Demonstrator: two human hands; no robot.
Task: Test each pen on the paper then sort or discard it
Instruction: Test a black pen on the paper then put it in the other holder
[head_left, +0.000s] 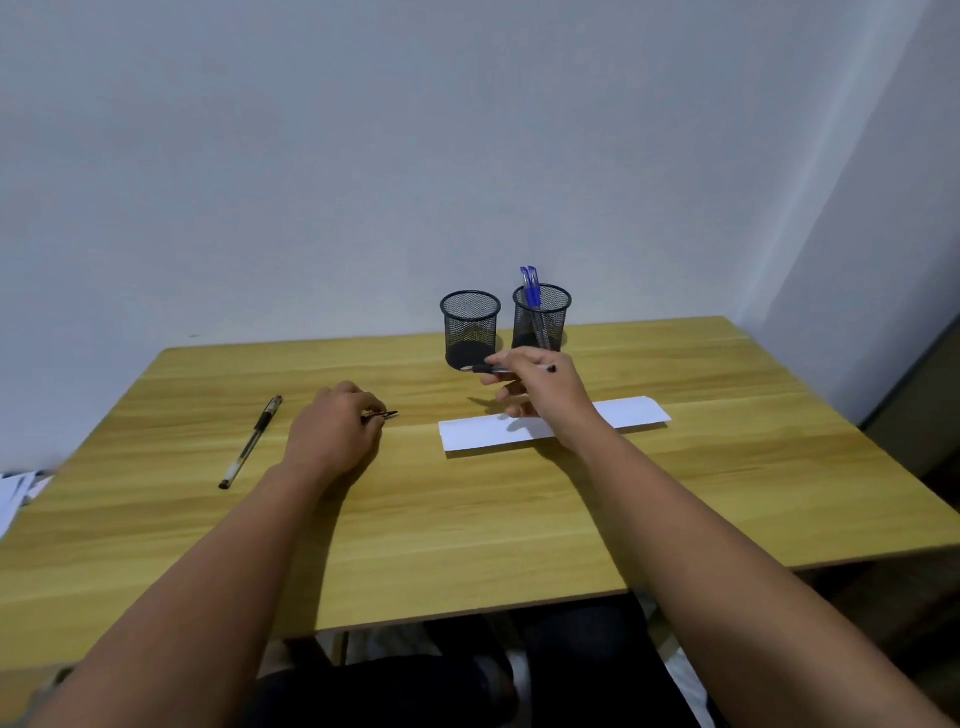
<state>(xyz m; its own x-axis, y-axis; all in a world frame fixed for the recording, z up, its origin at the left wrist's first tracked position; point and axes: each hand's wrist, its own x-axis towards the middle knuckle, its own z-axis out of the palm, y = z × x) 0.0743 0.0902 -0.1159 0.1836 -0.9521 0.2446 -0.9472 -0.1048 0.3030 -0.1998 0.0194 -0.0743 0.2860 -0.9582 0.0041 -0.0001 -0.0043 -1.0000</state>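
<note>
Right hand (535, 387) pinches a slim black pen (511, 369) level above the white paper strip (623, 413), left hand (337, 431) grips a small dark cap beside the strip; advise tilting the tip down onto the paper.

Dim, even room light from overhead; soft shadows under both hands on the table (467, 509). Wide-angle bending warps the edges; everything looks slightly soft.
</note>
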